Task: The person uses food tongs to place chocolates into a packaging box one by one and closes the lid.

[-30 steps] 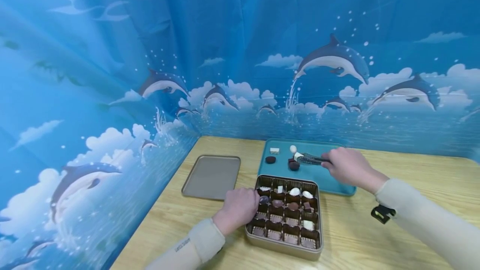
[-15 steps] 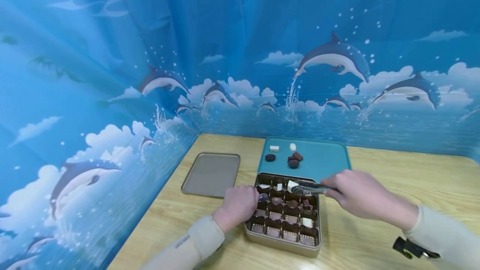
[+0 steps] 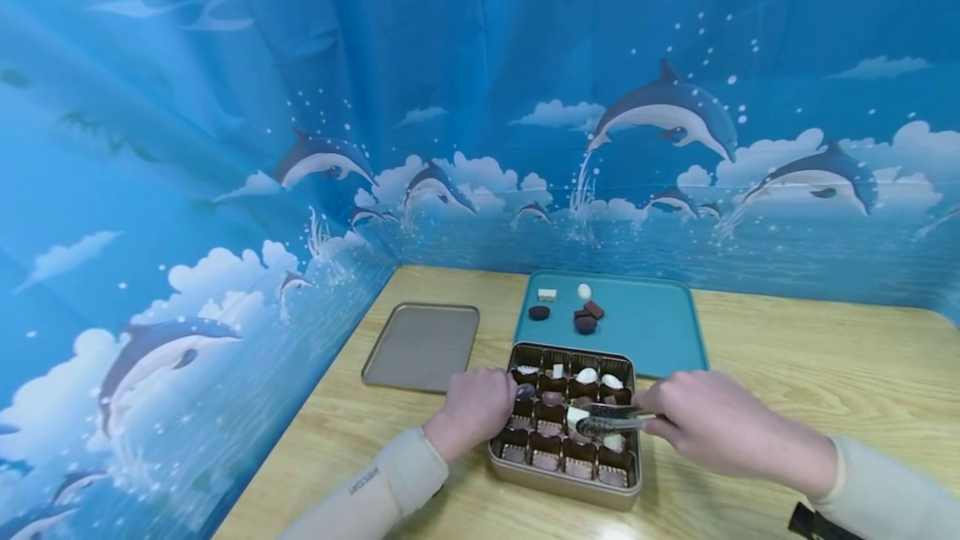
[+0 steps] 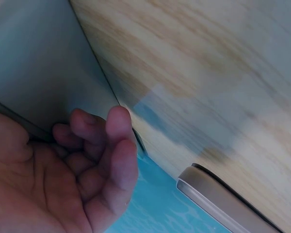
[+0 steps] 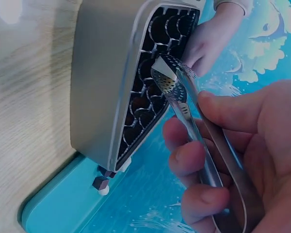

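Observation:
My right hand (image 3: pixel 708 423) grips small metal tongs (image 5: pixel 217 131), whose perforated tips pinch a white square chocolate (image 5: pixel 165 68). In the head view the tongs reach over a metal tin (image 3: pixel 558 486), low above its third row from the back. Dark dividers split the tin into compartments. White egg-shaped chocolates (image 3: pixel 587 375) sit in the back row, with darker ones (image 3: pixel 552 399) in the row before it. My left hand (image 3: pixel 480 402) holds the tin's left rim. Its fingers (image 4: pixel 123 160) curl beside the tin's wall in the left wrist view; its thumb tip is hidden.
A teal tray (image 3: pixel 648 319) behind the tin bears several white and dark chocolates (image 3: pixel 585 325). To the left lies a grey-brown tray (image 3: pixel 423 348). A blue dolphin-print curtain (image 3: pixel 480 107) hangs behind and left of the wooden table (image 3: pixel 810 348).
My right hand has brought the tongs and the white chocolate from the teal tray over the tin, then nearer me to its third row. My left hand has stayed at the rim.

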A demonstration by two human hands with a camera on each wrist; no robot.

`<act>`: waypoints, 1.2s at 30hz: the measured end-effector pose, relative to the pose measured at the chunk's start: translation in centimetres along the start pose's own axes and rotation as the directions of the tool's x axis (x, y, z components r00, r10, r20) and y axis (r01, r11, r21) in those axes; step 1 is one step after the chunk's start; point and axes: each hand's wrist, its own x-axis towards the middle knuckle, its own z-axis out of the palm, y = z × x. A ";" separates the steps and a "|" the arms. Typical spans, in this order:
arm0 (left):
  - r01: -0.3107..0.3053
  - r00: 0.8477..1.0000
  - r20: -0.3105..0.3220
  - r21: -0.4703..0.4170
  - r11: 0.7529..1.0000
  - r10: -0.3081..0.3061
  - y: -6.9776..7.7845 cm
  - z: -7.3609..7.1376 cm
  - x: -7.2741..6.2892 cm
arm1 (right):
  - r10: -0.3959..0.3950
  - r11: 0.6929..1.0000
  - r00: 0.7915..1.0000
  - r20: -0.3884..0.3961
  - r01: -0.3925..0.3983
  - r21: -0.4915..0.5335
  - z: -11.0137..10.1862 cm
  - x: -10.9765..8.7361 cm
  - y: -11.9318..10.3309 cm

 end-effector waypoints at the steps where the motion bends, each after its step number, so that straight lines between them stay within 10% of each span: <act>1: 0.006 1.000 0.001 -0.006 1.000 -0.006 0.0 0.0 0.0 | -0.003 1.000 1.000 -0.002 0.003 0.002 0.1 0.0 -0.1; 13: -0.018 1.000 0.017 0.011 1.000 0.018 0.0 -0.2 -0.1 | 0.085 0.996 0.996 -0.019 -0.085 -0.008 -0.6 1.2 0.6; 36: -0.039 0.999 0.010 0.049 0.998 0.039 0.0 0.0 -0.1 | 0.297 0.955 0.950 -0.101 -0.298 0.005 1.5 9.0 10.7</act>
